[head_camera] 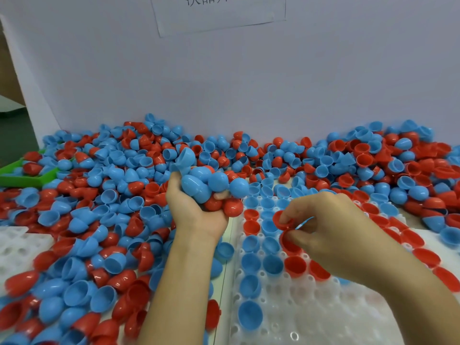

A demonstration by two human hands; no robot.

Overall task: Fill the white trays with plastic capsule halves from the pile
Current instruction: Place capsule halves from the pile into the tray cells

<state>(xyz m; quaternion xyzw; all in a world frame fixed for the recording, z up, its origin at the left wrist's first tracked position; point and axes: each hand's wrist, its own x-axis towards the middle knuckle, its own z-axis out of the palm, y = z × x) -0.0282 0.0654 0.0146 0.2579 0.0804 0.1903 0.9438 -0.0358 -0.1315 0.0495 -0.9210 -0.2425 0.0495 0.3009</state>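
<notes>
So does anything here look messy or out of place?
Yes. The pile of loose halves has spilled onto the left white tray, covering most of it. Some halves also sit in a green tray at far left. The right tray is neatly filled.

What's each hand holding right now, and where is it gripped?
Left hand cradles a bunch of blue and red capsule halves in its curled palm. Right hand pinches a red capsule half by its rim.
</notes>
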